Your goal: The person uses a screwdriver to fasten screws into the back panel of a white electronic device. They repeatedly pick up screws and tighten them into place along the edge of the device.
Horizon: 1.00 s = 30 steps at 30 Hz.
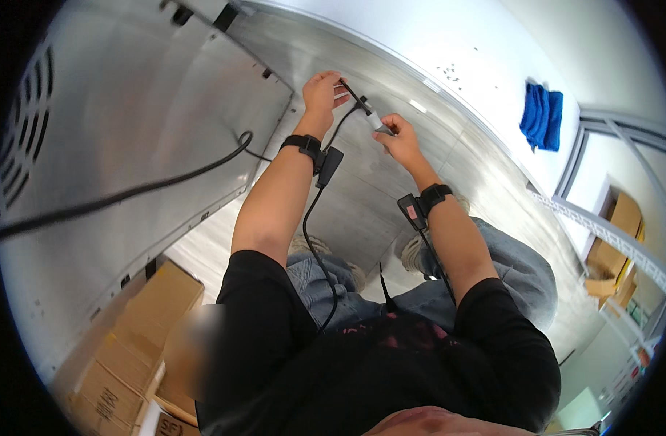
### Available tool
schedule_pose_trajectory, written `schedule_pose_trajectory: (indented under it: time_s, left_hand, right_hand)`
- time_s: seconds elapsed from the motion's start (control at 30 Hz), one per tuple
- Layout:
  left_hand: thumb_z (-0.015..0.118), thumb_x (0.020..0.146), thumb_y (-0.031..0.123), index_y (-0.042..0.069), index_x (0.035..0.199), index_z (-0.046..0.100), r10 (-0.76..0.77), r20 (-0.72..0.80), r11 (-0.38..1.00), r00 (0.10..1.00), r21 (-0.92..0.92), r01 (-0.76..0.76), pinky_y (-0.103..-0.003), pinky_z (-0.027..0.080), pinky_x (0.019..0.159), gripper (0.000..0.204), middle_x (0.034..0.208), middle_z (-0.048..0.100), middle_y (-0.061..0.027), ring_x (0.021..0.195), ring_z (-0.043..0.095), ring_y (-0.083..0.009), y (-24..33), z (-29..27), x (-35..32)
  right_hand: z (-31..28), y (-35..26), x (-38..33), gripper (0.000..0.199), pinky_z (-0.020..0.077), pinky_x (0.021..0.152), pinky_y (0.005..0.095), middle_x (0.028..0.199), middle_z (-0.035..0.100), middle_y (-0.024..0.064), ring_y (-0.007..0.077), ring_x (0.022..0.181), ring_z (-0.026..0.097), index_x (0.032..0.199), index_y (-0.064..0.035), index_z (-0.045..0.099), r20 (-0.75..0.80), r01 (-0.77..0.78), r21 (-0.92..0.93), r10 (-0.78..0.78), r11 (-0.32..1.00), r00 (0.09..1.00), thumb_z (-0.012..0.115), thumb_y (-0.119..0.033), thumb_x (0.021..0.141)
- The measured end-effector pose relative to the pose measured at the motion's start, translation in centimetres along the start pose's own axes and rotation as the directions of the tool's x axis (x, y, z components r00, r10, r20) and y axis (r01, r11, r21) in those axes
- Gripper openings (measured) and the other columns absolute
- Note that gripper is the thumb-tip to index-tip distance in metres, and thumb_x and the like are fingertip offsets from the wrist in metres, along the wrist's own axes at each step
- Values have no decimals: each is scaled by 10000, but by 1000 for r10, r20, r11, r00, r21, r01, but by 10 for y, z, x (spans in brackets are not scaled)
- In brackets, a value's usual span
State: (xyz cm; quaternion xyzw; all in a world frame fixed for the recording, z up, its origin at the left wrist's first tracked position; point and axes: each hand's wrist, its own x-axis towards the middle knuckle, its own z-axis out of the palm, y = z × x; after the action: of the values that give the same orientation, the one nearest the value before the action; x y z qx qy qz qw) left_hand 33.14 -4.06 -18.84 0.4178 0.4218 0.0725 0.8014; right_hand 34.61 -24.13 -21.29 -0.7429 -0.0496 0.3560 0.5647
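From my seat I've got the right hand (400, 138) closed around the white-and-grey end (375, 120) of a thin black rod (357, 96), which slants up and to the left over the grey floor (438, 149), while the left hand (320, 96) is up at its far tip with a few fingers loosely spread, and I honestly can't tell if it's pinching it. Big metal cabinet (151, 109) sits off to my left with a thick black cable (129, 195) across it, cardboard boxes (140, 320) below, and a crumpled blue cloth (542, 118) over on the right.
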Motion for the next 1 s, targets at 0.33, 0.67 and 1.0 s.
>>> schedule_pose_trajectory:
  time_s: [0.33,0.67,1.0]
  left_hand:
    - [646,828,157,41,916,640,-110,233,976,966,208,61,-266,481,637,146,811,615,-41,754,588,-133,-38,109,23]
    - [681,773,180,107,854,723,599,447,303,664,641,-705,-303,461,723,117,828,671,-32,782,560,-184,-78,160,51]
    - [700,744,156,128,882,724,617,434,224,657,703,-675,-359,431,804,142,850,629,-24,934,501,-245,-90,166,52]
  right_hand:
    - [-91,37,-37,216,442,487,236,774,571,17,82,619,518,906,-45,573,-283,-15,93,41,996,958,707,-75,738]
    - [-99,83,-71,233,443,483,227,775,565,16,74,615,512,929,-38,559,-394,-56,269,163,962,905,699,-60,745]
    - [-92,94,-93,226,435,482,229,766,572,20,77,613,510,930,-27,555,-431,-88,286,210,954,878,687,-53,748]
